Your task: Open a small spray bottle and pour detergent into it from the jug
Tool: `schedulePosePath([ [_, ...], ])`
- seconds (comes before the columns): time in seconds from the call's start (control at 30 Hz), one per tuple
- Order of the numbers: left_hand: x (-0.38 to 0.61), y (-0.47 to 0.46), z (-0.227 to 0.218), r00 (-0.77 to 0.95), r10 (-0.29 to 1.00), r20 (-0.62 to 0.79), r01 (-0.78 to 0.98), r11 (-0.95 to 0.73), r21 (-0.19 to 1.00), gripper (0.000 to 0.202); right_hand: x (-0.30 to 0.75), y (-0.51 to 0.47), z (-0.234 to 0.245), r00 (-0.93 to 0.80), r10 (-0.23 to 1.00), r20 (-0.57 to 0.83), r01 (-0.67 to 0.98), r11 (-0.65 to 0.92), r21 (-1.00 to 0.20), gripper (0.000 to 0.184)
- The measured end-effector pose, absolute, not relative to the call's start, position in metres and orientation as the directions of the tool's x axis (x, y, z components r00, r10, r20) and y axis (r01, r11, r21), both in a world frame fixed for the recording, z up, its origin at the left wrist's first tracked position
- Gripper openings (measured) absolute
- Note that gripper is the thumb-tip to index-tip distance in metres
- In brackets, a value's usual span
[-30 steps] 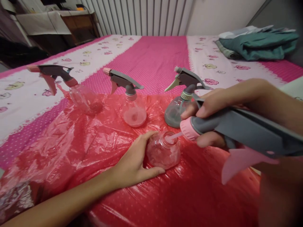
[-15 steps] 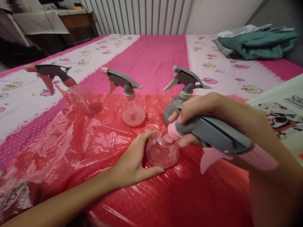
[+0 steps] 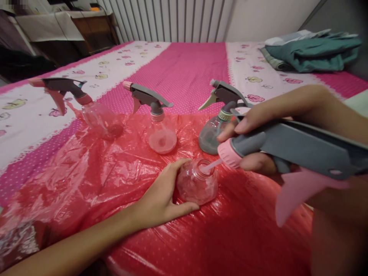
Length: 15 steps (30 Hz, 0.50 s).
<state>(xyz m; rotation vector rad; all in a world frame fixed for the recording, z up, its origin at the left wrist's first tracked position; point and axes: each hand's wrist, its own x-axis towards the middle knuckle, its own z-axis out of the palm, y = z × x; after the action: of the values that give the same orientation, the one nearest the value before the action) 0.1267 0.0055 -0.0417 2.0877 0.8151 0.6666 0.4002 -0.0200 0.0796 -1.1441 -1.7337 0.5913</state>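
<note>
My left hand [image 3: 161, 197] cups the left side of a small clear open bottle [image 3: 197, 184] standing on the red plastic sheet [image 3: 86, 180]. Fingers and thumb wrap round its base. My right hand [image 3: 258, 132] grips a grey spray head with a pink collar and pink trigger [image 3: 287, 149], held tilted to the right of the bottle. Its thin pink tube [image 3: 211, 165] reaches into the bottle's mouth, and the collar is off the neck.
Three assembled spray bottles stand behind: one leaning at the left [image 3: 94, 115], a pink-tinted one [image 3: 161, 134] in the middle, a grey-tinted one [image 3: 212, 130] at the right. Folded green and grey cloth [image 3: 310, 51] lies far right on the pink patterned bedsheet [image 3: 184, 69].
Half a second ago the spray head's collar sat at the bottle's neck; now my right hand has drawn it back up and right, leaving only the tube in the mouth. My left hand is unmoved.
</note>
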Motion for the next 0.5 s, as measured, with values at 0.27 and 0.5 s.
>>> schedulePosePath([
  [0.27, 0.1307, 0.0061, -0.0412, 0.667, 0.713, 0.215, 0.279, -0.507, 0.815, 0.093, 0.3997, -0.0135, 0.0757, -0.351, 0.761, 0.546, 0.463, 0.648, -0.605, 0.020],
  [0.5, 0.1291, 0.0060, -0.0435, 0.658, 0.722, 0.211, 0.297, -0.507, 0.809, 0.097, 0.3999, -0.0120, 0.0779, -0.382, 0.710, 0.591, 0.499, 0.697, -0.515, 0.019],
])
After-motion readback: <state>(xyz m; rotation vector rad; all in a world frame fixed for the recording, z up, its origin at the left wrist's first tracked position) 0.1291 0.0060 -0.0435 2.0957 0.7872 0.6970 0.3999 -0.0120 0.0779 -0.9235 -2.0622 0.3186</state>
